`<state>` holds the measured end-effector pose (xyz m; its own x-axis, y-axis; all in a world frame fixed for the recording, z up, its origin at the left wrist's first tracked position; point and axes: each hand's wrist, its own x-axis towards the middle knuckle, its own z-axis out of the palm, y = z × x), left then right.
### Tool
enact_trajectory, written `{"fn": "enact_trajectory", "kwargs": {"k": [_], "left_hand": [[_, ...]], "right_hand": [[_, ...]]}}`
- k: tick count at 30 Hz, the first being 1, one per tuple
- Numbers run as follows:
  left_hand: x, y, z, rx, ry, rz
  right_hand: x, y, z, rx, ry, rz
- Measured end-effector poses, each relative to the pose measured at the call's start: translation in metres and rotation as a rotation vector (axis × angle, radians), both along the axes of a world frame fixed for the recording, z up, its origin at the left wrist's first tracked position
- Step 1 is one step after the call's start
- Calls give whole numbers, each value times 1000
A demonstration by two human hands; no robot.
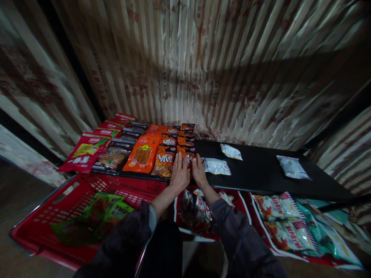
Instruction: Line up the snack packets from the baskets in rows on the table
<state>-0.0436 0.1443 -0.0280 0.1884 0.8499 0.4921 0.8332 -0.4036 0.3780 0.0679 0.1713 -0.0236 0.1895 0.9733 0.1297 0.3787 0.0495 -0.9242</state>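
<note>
Resting left hand (180, 175) on orange packets (186, 139), holding right hand (199, 172) beside them, stretching fingers (179, 160) open, nearly straight, gripping nothing

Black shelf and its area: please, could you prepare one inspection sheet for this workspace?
Surface: flat black shelf, rows of colourful plastic packets at left.
Job's things: small orange-and-black plastic snack packets, lined up in a column.
Clutter: three whitish plastic packets on the shelf; red plastic basket holding green plastic packets; red, white-edged containers holding packets, below.
Hands: left hand over the nearest small packets, right hand at their right side; contact unclear.
Cables: nothing seen.
Surroundings: pleated striped curtain behind.
</note>
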Motion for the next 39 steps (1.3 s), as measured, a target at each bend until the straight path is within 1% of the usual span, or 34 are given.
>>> {"fn": "enact_trajectory", "kwargs": {"k": [4,7,9,11,13,15,17,20,23,25,28,31,35,39], "left_hand": [[3,-25,-8,-3,3,-29],[-3,-40,-15,17,-2,10],[-13,-44,-17,29,-26,94],[-25,-43,-17,37,-74,203],[-38,-38,-17,33,-132,304],[-50,-32,-16,14,-170,368],[-59,-26,-16,-17,-176,401],[-69,-21,-21,-63,-142,398],[-72,-19,-26,-78,-93,365],[-72,-18,-29,-73,-68,367],[-71,-17,-32,-72,-50,384],[-72,-17,-32,-66,-43,353],[-73,-17,-33,-65,-41,351],[-72,-17,-33,-60,-47,356]], "right_hand": [[-2,-22,-4,55,-16,2],[-4,-41,-3,110,-50,-21],[-8,-54,0,190,-75,-10],[-16,-66,4,261,-78,54],[-29,-75,7,270,-64,142],[-45,-78,7,235,-44,203],[-60,-75,5,203,-25,239],[-77,-67,0,146,-25,264],[-88,-58,-4,106,-42,280],[-94,-52,-3,104,-53,278],[-101,-43,2,112,-64,251],[-107,-31,6,98,-53,215],[-110,-19,4,68,-29,216],[-109,-17,2,75,-1,234]]}}
